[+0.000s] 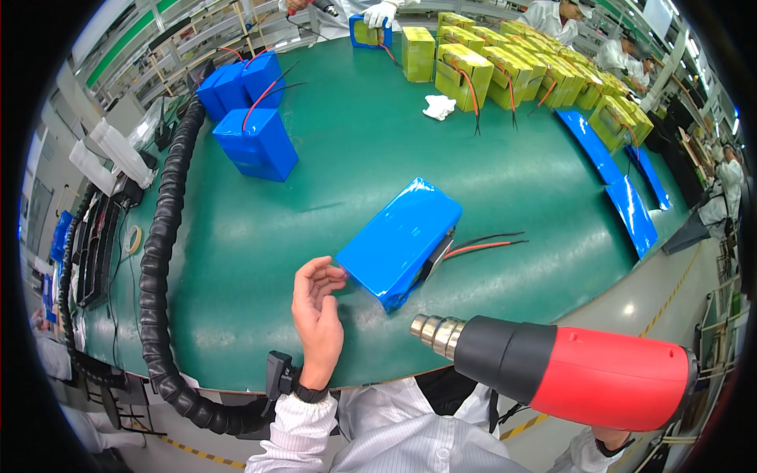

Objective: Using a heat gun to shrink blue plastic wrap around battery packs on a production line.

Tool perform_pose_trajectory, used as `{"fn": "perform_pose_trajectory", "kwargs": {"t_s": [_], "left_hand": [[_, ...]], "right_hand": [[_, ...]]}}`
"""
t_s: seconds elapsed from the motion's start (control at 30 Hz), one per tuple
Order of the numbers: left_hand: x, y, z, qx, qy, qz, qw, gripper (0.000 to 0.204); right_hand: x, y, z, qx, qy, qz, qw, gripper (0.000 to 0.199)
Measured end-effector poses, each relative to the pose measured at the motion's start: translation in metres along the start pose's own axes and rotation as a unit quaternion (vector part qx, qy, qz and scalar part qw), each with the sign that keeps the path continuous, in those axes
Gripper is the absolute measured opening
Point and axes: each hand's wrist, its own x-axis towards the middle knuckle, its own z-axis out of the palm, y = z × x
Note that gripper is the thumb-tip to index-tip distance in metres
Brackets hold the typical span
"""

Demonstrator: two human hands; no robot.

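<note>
A battery pack in shiny blue wrap (402,236) lies on the green table in front of me, with red and black wires (485,246) coming out of its right end. Beside its near left corner is my left hand (318,315), fingers loosely bent and thumb apart; the fingertips are at the corner, perhaps touching it. My right hand (611,438) grips a red and black heat gun (583,370); the gun's body hides most of that hand. The metal nozzle points left, a little to the near side of the pack.
Several blue-wrapped packs (256,146) stand at the far left, by a black corrugated hose (165,236). Rows of yellow-green packs (465,75) fill the far right, near flat blue sleeves (631,213). A crumpled white scrap (439,107) lies between. Across the table, a gloved hand (380,14) touches another pack.
</note>
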Motion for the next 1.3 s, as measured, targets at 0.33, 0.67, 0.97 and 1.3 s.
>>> {"fn": "perform_pose_trajectory", "kwargs": {"t_s": [0.33,0.67,0.97,1.3], "left_hand": [[0.001,-0.001,-0.003,0.064,0.083,0.042,0.994,0.049],[-0.002,-0.005,-0.012,0.172,0.186,0.118,0.960,0.044],[-0.006,0.000,-0.008,0.126,0.199,0.115,0.965,0.042],[-0.004,0.006,-0.003,0.088,0.092,0.165,0.978,0.035]], "right_hand": [[-0.011,0.008,0.002,-0.008,-0.011,-0.005,1.000,0.039],[-0.020,0.010,0.024,0.000,-0.061,-0.056,0.997,0.041],[-0.023,0.011,0.058,0.040,-0.098,-0.132,0.986,0.043],[-0.021,0.029,0.064,0.076,-0.130,-0.211,0.966,0.046]]}}
